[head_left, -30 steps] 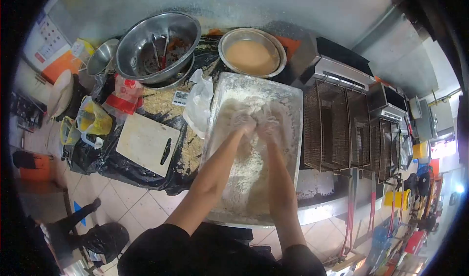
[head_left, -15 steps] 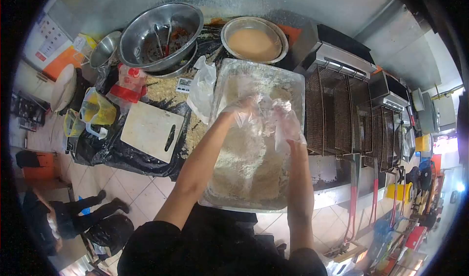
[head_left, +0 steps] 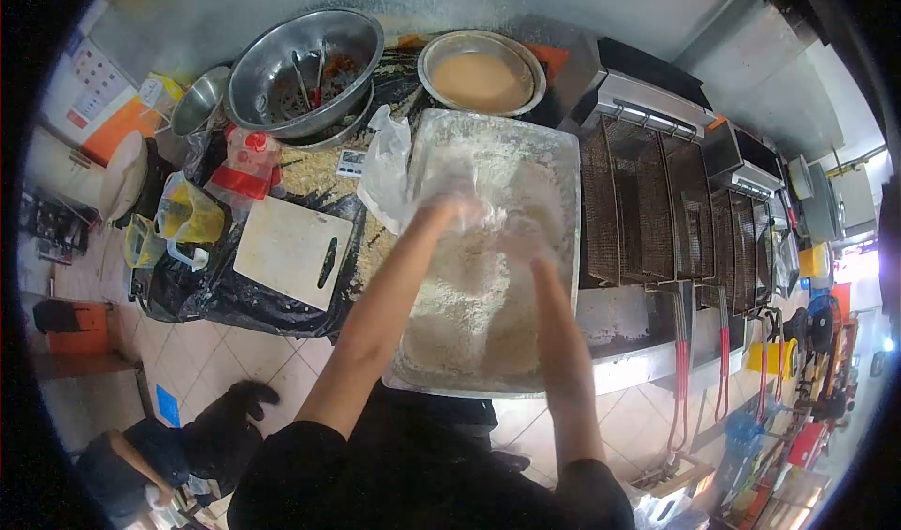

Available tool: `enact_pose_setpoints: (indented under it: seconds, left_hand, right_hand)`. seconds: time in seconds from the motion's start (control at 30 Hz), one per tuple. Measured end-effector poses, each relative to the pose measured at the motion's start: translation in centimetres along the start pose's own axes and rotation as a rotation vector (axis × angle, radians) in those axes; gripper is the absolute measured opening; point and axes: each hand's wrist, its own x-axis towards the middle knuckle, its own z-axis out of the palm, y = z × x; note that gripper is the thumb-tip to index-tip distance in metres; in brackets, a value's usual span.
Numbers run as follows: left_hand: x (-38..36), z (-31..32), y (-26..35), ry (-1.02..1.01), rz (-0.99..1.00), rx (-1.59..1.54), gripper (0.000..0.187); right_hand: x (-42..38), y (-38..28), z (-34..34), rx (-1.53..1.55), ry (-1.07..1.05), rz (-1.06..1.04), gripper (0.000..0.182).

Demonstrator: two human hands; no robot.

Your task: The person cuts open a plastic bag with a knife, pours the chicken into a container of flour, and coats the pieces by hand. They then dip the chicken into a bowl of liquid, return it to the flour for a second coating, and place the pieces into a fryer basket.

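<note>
A large metal tray (head_left: 567,140) holds a layer of pale flour (head_left: 462,297), with whiter heaps along the middle. Over its upper half are both hands, in clear plastic gloves and smeared by motion. My left hand (head_left: 454,203) is low at the flour, left of the middle. Close by on the right is my right hand (head_left: 522,237), also down at the flour. The blur hides the fingers of both, and I cannot make out anything held in them.
Behind the tray stands a bowl of tan liquid (head_left: 481,81). To the left are a steel bowl with tongs (head_left: 267,61), a crumpled plastic bag (head_left: 383,168) and a white cutting board (head_left: 282,253). Wire fryer baskets (head_left: 648,201) line the right side. A person (head_left: 150,460) is at lower left.
Both hands have dropped from above the tray down to the flour, and the right has moved slightly left. The person at lower left has shifted position.
</note>
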Motion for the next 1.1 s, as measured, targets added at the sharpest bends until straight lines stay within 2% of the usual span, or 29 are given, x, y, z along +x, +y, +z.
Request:
enact_pose_setpoints:
  seconds: [0.03,0.1,0.2,0.23,0.27,0.3,0.33,0.37,0.4,0.47,0.5,0.53,0.57,0.63,0.7,0.73,0.77,0.83,0.9,0.93,1.0,1.03,1.1]
  left_hand:
    - [1.0,3.3,-1.2,-0.116,-0.131,0.014,0.032]
    - [2.5,1.5,-2.5,-0.095,-0.116,-0.012,0.028]
    - [0.9,2.7,-2.6,-0.177,-0.059,-0.167,0.02]
    - [0.6,2.9,-2.8,-0.191,-0.047,-0.194,0.019]
    - [0.3,3.0,-2.9,-0.204,-0.036,-0.222,0.019]
    - [0.3,2.8,-3.6,-0.081,0.04,-0.465,0.025]
    - [0.2,2.7,-3.8,0.039,0.117,-0.71,0.032]
    - [-0.3,-1.0,-1.8,0.044,0.158,-0.141,0.033]
    - [-0.8,-2.2,-1.0,0.042,0.159,-0.143,0.033]
    - [-1.2,-3.9,-0.2,0.399,0.279,-0.119,0.027]
    - [-1.2,-4.8,0.2,0.403,0.276,-0.116,0.027]
    - [-1.0,-5.6,0.6,0.326,0.183,-0.122,0.027]
    - [-0.8,-6.2,0.6,0.246,0.09,-0.127,0.026]
    - [-0.4,-6.6,0.4,0.203,0.085,-0.131,0.029]
    - [0.2,-5.7,-0.1,0.163,0.084,-0.139,0.032]
    - [0.7,-4.1,-0.8,0.18,0.107,-0.143,0.035]
    - [0.9,-3.8,-1.0,0.199,0.13,-0.145,0.037]
    - [1.0,-3.3,-0.8,0.154,0.091,-0.132,0.034]
    - [1.0,-2.5,-0.8,0.11,0.05,-0.119,0.032]
    - [1.4,-0.9,-1.2,0.116,0.074,-0.073,0.034]
    - [2.7,2.6,-2.3,0.126,0.096,-0.032,0.036]
    - [3.0,3.1,-2.5,0.121,0.092,-0.072,0.036]
    - [3.5,4.1,-3.2,0.111,0.091,-0.107,0.038]
  right_hand:
    - [2.2,3.4,4.2,-0.075,0.282,-0.135,0.036]
    - [6.5,5.3,6.1,-0.142,0.584,-0.298,0.036]
    - [5.0,6.0,4.6,-0.181,0.464,-0.221,0.05]
    - [1.4,2.2,1.2,-0.127,0.468,-0.232,0.031]
    - [1.1,0.9,-0.4,-0.099,0.478,-0.246,0.027]
    - [0.9,-0.4,-2.1,-0.071,0.489,-0.26,0.029]
    - [1.3,0.1,-3.0,-0.436,0.47,-0.267,0.024]
    - [1.0,0.5,-3.6,-0.619,0.452,-0.263,0.024]
    - [0.7,0.9,-4.1,-0.802,0.437,-0.266,0.026]
    - [-0.6,0.2,-5.4,-1.738,0.681,-0.613,0.044]
    - [-1.2,-0.5,-6.0,-1.291,0.802,-0.871,0.052]
    - [-1.8,-1.1,-6.6,-0.848,0.827,-1.183,0.062]
    - [-1.7,-0.6,-6.2,-0.196,0.572,-0.98,0.037]
    - [-3.3,-1.2,-6.4,0.414,0.29,-0.712,0.022]
    - [-9.3,-8.1,-8.8,-0.329,0.368,-0.23,0.032]
    - [-9.2,-7.0,-8.7,-0.331,0.372,-0.229,0.032]
    - [-9.0,-6.0,-8.7,-0.507,0.465,-0.392,0.024]
    - [-9.0,-5.1,-9.0,-0.682,0.561,-0.55,0.018]
    - [-11.0,-8.0,-10.0,-0.134,0.369,-0.267,0.025]
    - [-11.5,-8.5,-10.5,-0.135,0.371,-0.267,0.025]
    - [-12.2,-8.9,-11.3,0.168,0.204,-0.393,0.043]
    - [-12.1,-8.8,-11.4,0.166,0.204,-0.393,0.043]
    - [-11.2,-7.8,-10.9,0.427,0.183,-0.444,0.059]
